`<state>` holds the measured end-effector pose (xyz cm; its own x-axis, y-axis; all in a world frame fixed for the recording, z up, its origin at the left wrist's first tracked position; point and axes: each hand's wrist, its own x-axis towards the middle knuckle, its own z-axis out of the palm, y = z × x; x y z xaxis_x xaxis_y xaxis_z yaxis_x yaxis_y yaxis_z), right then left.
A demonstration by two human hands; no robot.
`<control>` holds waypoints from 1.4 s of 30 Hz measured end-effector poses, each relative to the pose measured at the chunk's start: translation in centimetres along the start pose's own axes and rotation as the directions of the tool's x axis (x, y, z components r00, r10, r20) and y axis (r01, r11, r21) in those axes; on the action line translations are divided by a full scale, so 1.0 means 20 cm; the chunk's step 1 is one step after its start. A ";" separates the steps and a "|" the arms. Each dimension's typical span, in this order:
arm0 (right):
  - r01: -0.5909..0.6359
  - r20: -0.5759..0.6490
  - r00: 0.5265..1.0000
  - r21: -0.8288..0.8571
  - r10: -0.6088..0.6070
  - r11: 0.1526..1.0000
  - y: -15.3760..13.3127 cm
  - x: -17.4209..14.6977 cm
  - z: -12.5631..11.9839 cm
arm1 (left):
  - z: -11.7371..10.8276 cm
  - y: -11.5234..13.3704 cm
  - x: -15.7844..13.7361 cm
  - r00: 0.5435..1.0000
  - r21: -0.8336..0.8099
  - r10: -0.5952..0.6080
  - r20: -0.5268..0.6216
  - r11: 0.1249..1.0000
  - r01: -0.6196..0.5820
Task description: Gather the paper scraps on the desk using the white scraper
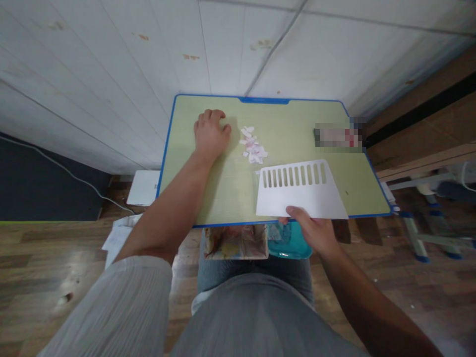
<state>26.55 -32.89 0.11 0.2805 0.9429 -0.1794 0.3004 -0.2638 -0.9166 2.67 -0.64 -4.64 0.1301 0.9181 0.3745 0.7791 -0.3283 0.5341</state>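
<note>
My right hand (310,228) grips a white slotted card (297,201) by its near edge, thumb on top and fingers underneath. A row of long rounded slots runs along the card's far side. The card lies over the front edge of a pale green folding table (223,193) with a blue rim. Left of the middle, my left hand (212,131) rests on the tabletop with loosely curled fingers, its thumb apart and nothing visible in it. Between my two hands lies a small heap of white and pinkish paper scraps (253,148), touched by neither hand.
A blurred-out box-like object (336,137) lies at the table's right end. Below the front edge are a patterned box (236,243) and a turquoise basin (292,245). A white panelled wall (223,44) stands behind the table, and stool legs (414,238) are at right.
</note>
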 end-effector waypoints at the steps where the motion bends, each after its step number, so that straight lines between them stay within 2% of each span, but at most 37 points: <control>1: 0.006 0.007 1.000 -0.014 -0.005 1.000 0.00 0.00 0.00 | -0.01 0.01 0.00 1.000 0.004 -0.003 0.004 1.000 0.003; 4: 0.045 -0.012 0.999 -0.046 -0.046 0.998 0.00 0.01 0.00 | -0.03 0.03 -0.01 0.999 0.026 -0.021 0.029 0.999 0.021; 9: 0.126 -0.123 0.984 -0.037 -0.129 0.991 0.01 0.11 0.05 | -0.05 0.06 -0.01 0.999 0.042 -0.031 0.036 0.999 0.030; 15: 0.230 -0.050 0.971 -0.089 -0.235 0.969 -0.02 0.19 0.12 | -0.02 0.02 0.01 1.000 -0.020 -0.004 0.024 1.000 0.004; 19: 0.213 -0.006 0.977 -0.115 -0.215 0.970 -0.02 0.18 0.12 | 0.01 0.01 0.01 1.000 -0.053 0.010 -0.011 0.999 -0.010; 25: 0.153 0.039 0.988 -0.061 -0.151 0.986 -0.03 0.17 0.10 | 0.02 0.01 0.02 1.000 -0.040 -0.008 -0.011 0.999 0.008; 34: 0.161 0.078 0.985 -0.073 -0.155 0.984 -0.06 0.17 0.12 | 0.01 0.01 0.02 1.000 -0.098 -0.014 0.016 0.995 0.016; 39: 0.149 0.121 0.983 -0.099 -0.137 0.984 -0.06 0.14 0.09 | 0.03 0.02 0.03 0.998 -0.042 -0.057 0.039 0.997 0.058; 42: 0.122 0.142 0.984 -0.113 -0.105 0.986 -0.05 0.10 0.06 | 0.02 0.03 0.03 0.996 -0.079 -0.065 0.054 0.994 0.070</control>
<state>25.64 -30.52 0.33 0.1149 0.9847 -0.1311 0.4330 -0.1684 -0.8855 3.47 -0.19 -4.39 0.1117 0.9482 0.2974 0.7356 -0.2801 0.6168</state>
